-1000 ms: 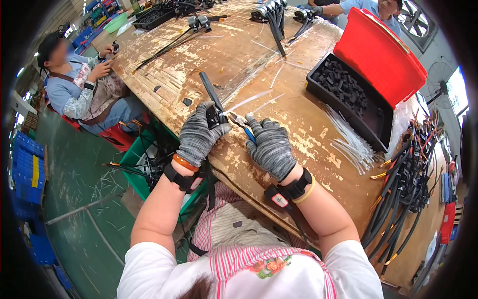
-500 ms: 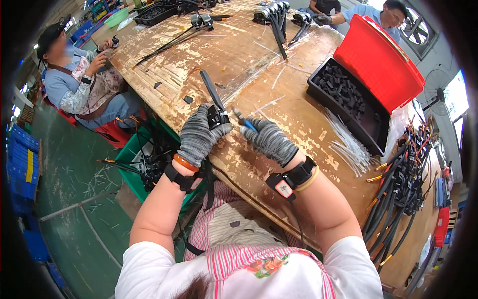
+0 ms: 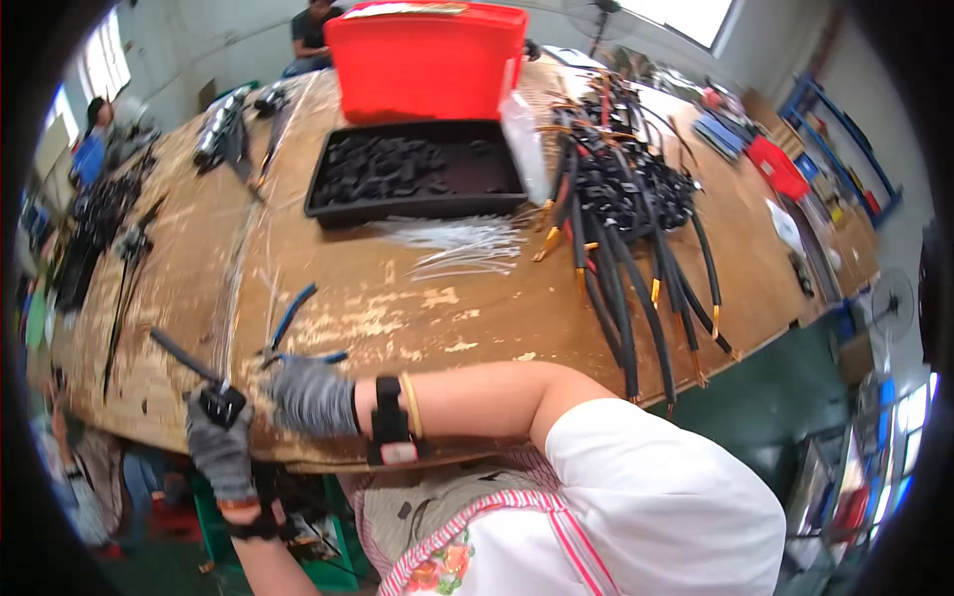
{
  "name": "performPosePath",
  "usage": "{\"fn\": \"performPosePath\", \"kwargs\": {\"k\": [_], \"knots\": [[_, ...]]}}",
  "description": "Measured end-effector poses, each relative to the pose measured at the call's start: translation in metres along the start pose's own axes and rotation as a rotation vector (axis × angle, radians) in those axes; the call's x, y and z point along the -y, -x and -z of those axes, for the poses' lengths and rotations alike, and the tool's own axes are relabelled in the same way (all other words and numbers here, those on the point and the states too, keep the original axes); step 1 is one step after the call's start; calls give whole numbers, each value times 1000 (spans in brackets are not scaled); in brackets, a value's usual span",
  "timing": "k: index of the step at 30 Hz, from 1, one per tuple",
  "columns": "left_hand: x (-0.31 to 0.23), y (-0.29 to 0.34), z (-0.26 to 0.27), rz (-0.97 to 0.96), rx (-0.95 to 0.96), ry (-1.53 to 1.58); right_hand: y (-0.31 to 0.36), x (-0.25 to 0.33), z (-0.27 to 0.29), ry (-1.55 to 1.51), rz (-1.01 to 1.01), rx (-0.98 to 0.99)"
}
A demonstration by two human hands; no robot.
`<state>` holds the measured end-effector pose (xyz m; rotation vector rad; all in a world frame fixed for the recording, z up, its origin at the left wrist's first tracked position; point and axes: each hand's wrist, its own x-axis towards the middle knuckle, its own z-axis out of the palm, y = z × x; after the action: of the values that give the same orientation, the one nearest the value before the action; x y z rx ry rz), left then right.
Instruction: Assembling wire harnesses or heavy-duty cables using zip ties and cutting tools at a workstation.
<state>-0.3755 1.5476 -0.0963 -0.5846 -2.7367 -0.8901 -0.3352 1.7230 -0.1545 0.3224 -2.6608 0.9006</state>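
My left hand (image 3: 219,447), in a grey knit glove, is closed around a short black cable (image 3: 184,353) with a boxy black part at its near end, low on the left side of the table. The cable sticks out up and to the left. Close by on the right is my right hand (image 3: 313,397), gloved the same way and blurred; its fingers point toward the left hand and do not show clearly. Blue-handled pliers (image 3: 293,316) lie on the table just beyond the right hand, handles spread apart.
A black tray (image 3: 417,212) of small black pieces stands before a red bin (image 3: 427,70). White cable ties (image 3: 462,243) lie loose nearby. Bundled black cables (image 3: 636,209) cover the right part of the table (image 3: 437,318). Below its edge is a green crate (image 3: 343,526).
My view has swung right. The pliers were in my right hand and now lie on the table. The black cable remains in my left hand.
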Motion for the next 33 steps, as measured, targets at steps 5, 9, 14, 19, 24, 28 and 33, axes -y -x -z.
{"fn": "performPosePath", "kwargs": {"k": [5, 9, 14, 19, 24, 28, 33], "knots": [[-92, 9, 34, -210, -115, 358, 41, 89, 45, -814, 139, -240], [-147, 17, 57, -535, -133, 170, 47, 113, 58, -977, 229, -426], [-125, 1, 84, -752, -4, 806, 84, 102, 140, -935, 113, -649], [-117, 32, 18, -367, -62, 637, 171, 88, 293, -1129, -329, -400], [-90, 71, -56, -356, 199, 504, 260, 77, 385, -551, -499, -805], [-96, 95, -92, -384, 138, 455, 336, 35, 476, -425, -765, -963], [-111, 104, -115, -452, 45, 315, 430, -95, 539, -96, -1279, -898]]}}
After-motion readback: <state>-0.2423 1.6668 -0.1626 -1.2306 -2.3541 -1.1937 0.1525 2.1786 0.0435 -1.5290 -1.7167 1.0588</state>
